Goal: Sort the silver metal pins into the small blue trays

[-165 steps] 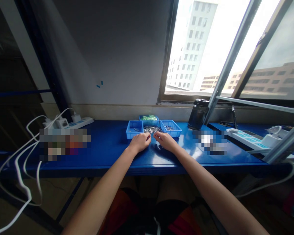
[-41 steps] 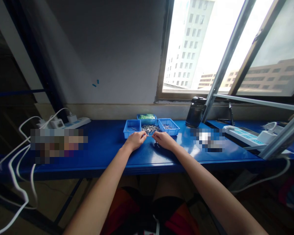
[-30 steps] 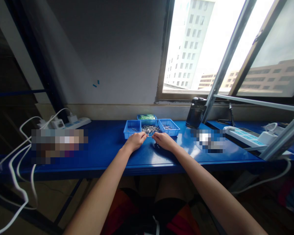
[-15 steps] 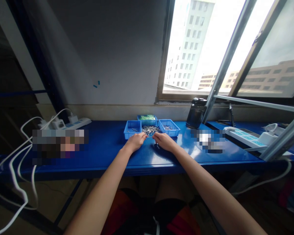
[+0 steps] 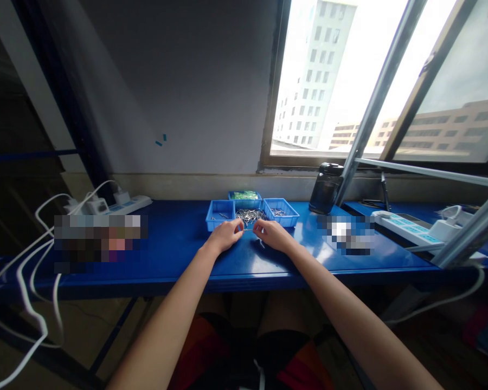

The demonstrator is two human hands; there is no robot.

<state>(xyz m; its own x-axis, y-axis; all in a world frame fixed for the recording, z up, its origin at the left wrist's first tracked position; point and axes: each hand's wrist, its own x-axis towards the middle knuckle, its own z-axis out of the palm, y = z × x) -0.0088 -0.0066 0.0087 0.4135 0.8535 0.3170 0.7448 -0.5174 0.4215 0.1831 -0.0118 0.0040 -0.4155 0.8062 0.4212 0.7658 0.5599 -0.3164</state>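
My left hand (image 5: pixel 225 236) and my right hand (image 5: pixel 271 234) rest close together on the blue bench (image 5: pixel 174 244), fingers curled toward each other in a pinch. Between the fingertips a thin metal pin (image 5: pixel 248 228) seems to be held; it is too small to be sure. Just beyond them lies a pile of small metal pins (image 5: pixel 250 215) in the middle tray. A blue tray (image 5: pixel 220 214) sits to its left, another blue tray (image 5: pixel 282 212) to its right, and a tray of green parts (image 5: pixel 244 195) behind.
A dark jar (image 5: pixel 326 189) stands by the window sill at right. White power strips lie at left (image 5: pixel 124 205) and right (image 5: pixel 402 226), with white cables (image 5: pixel 28 281) hanging off the bench's left end. A slanted metal window bar (image 5: pixel 370 108) crosses the right side.
My hands have stayed in front of the pin tray, with only small finger movements; the fingertips now meet more closely than a moment ago.
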